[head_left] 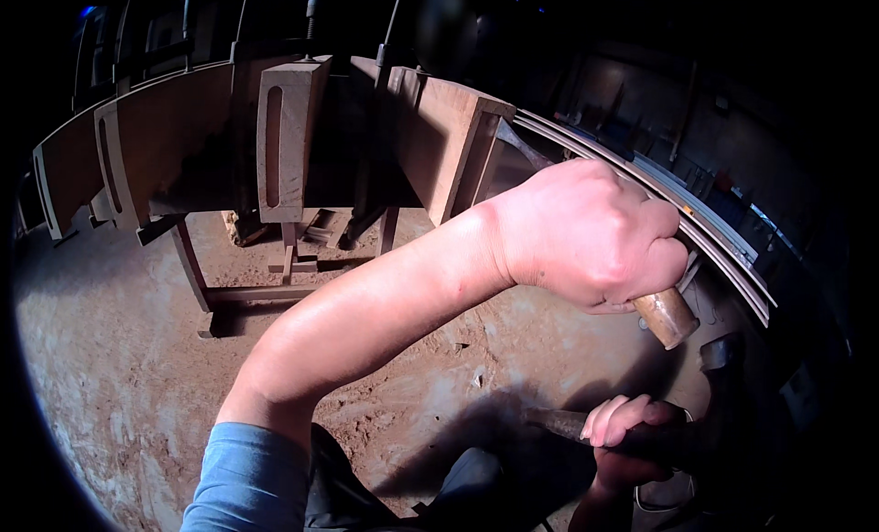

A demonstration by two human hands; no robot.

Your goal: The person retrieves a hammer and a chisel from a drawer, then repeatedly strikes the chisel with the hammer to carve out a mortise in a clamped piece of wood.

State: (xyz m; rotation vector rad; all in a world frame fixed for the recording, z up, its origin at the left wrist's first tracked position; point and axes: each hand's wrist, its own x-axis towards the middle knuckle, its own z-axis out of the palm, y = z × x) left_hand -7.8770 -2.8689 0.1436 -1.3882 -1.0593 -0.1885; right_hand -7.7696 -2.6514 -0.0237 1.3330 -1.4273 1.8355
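Note:
My left hand (595, 234) is closed in a fist round the wooden handle (667, 319) of a chisel, whose butt sticks out below. Beyond the knuckles, the chisel's metal blade (522, 146) reaches to the slotted end of a thick wooden board (476, 157); its tip is at the upper part of the slot. Lower right, in shadow, my right hand (632, 422) wraps round the handle of a hammer (560, 422). A dark block-like hammer head (721, 352) shows above that hand, apart from the chisel; much of it is lost in the dark.
More boards with slotted ends, one in the middle (282, 147) and one farther left (114, 161), lie held by upright clamps (313, 28) on a wooden trestle (197, 266). Long thin strips (705, 225) run along the right. Wood dust and offcuts cover the floor (137, 349).

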